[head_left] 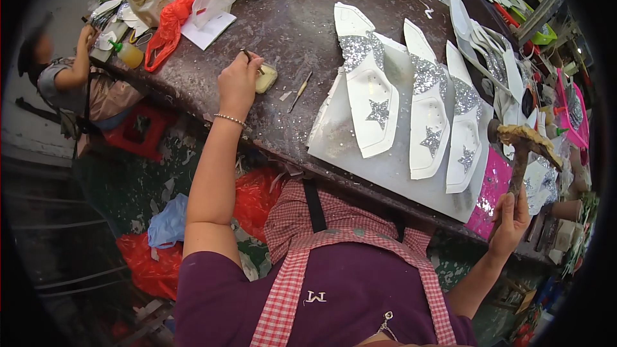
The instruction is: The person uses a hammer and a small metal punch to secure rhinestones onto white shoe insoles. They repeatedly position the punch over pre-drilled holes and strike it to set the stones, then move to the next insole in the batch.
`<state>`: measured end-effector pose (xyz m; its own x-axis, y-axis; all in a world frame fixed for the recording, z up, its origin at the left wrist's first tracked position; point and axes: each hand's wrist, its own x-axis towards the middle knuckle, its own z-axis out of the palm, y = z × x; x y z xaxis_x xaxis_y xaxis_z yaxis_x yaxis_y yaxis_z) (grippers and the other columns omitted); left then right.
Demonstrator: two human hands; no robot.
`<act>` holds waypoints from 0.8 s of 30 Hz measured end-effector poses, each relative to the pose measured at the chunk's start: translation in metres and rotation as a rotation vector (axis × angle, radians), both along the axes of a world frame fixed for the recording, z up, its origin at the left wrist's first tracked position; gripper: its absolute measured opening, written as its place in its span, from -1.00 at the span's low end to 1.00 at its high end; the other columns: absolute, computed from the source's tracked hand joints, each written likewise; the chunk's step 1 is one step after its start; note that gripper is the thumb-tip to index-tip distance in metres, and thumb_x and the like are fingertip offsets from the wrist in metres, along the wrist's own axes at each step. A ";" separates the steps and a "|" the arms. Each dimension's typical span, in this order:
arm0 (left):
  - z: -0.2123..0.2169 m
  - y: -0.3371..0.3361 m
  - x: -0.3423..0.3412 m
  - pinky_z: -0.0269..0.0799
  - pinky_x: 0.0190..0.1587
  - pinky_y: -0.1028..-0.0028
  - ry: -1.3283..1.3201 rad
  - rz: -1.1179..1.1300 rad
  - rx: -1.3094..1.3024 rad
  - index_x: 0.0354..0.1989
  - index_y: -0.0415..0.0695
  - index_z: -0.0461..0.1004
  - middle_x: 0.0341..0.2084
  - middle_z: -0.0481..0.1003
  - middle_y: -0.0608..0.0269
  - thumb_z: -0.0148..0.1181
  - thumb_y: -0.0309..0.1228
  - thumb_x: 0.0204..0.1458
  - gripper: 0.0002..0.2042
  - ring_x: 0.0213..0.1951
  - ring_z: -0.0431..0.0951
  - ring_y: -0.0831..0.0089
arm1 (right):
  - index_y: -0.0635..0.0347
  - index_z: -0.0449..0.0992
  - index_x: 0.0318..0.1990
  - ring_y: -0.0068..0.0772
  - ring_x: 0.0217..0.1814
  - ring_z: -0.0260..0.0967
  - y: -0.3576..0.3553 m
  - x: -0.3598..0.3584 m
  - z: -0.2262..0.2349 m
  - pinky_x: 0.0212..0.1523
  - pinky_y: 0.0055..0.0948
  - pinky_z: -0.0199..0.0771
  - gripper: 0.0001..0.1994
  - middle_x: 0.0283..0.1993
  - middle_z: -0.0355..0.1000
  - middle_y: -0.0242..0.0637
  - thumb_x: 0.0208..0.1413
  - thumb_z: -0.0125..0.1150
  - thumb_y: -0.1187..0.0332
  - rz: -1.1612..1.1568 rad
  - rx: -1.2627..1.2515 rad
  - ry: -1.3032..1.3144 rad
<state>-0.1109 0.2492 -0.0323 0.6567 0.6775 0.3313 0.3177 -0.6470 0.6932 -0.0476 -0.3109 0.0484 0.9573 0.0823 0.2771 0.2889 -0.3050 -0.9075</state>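
While the left hand (236,87) holds a slim dark tool (246,56) in a narrow grip at a yellowish block (267,80), the right hand's (510,222) grip wraps a worn hammer (520,159), held up near a pale board (334,140). Three white cut-out pieces (427,108), glittered and starred in silver, lie there. Bare brown surface (289,51) and a thin pointed tool (300,93) separate block from board, which sits near the surface's edge. One embroidered letter marks the purple shirt (360,283).

Hammer (525,138); right fingers (508,209) around handle (517,180)
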 end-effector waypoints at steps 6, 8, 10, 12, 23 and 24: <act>0.011 -0.019 -0.004 0.48 -0.27 0.41 -0.170 -0.072 -0.084 -0.24 -0.22 0.55 -0.43 0.61 0.17 0.22 -0.40 0.16 -0.86 -0.34 0.62 0.45 | 0.36 0.33 0.30 -0.74 -0.52 0.13 0.000 0.002 0.000 -0.53 -0.70 0.09 -0.57 -0.46 0.32 -0.49 0.32 0.09 0.42 -0.001 0.000 -0.008; 0.027 -0.047 0.001 0.47 -0.27 0.49 -0.306 -0.198 -0.314 -0.22 -0.26 0.55 -0.42 0.60 0.26 0.23 -0.45 0.16 -0.88 -0.34 0.59 0.56 | 0.36 0.33 0.29 -0.74 -0.52 0.14 0.004 -0.001 -0.001 -0.54 -0.69 0.09 -0.57 -0.47 0.32 -0.48 0.31 0.09 0.45 -0.012 0.042 0.025; 0.049 -0.094 0.008 0.47 -0.26 0.56 -0.410 -0.366 -0.503 -0.21 -0.29 0.54 -0.40 0.58 0.34 0.24 -0.50 0.16 -0.88 -0.32 0.55 0.62 | 0.37 0.32 0.30 -0.73 -0.53 0.14 0.009 -0.002 -0.003 -0.54 -0.69 0.10 -0.57 -0.47 0.32 -0.47 0.31 0.09 0.45 0.021 0.101 0.045; 0.052 -0.138 0.022 0.50 -0.21 0.58 -0.338 -0.557 -0.654 -0.22 -0.31 0.54 -0.34 0.58 0.34 0.23 -0.52 0.16 -0.89 -0.30 0.57 0.60 | 0.37 0.33 0.29 -0.72 -0.53 0.15 0.019 -0.002 0.000 -0.53 -0.69 0.12 -0.57 -0.47 0.33 -0.44 0.31 0.09 0.46 0.065 0.138 0.081; 0.039 -0.183 0.097 0.55 -0.25 0.53 -0.014 -0.546 -0.191 -0.22 -0.27 0.51 -0.42 0.63 0.18 0.16 -0.42 0.23 -0.85 -0.33 0.68 0.50 | 0.39 0.39 0.23 -0.75 -0.48 0.20 0.051 -0.009 -0.011 -0.46 -0.69 0.17 -0.58 -0.42 0.38 -0.47 0.25 0.19 0.41 0.190 0.208 0.242; 0.035 -0.184 0.097 0.55 -0.26 0.52 -0.018 -0.536 -0.182 -0.22 -0.26 0.51 -0.43 0.63 0.18 0.16 -0.41 0.23 -0.85 -0.34 0.68 0.49 | 0.40 0.40 0.22 -0.75 -0.48 0.20 0.052 -0.008 -0.010 -0.46 -0.69 0.17 -0.58 -0.42 0.38 -0.47 0.25 0.20 0.41 0.183 0.212 0.265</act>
<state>-0.0138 0.0654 0.0032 0.9200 0.2980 0.2544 -0.0351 -0.5841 0.8110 -0.0559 -0.2587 0.0382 0.9727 0.2262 0.0517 0.0686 -0.0675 -0.9954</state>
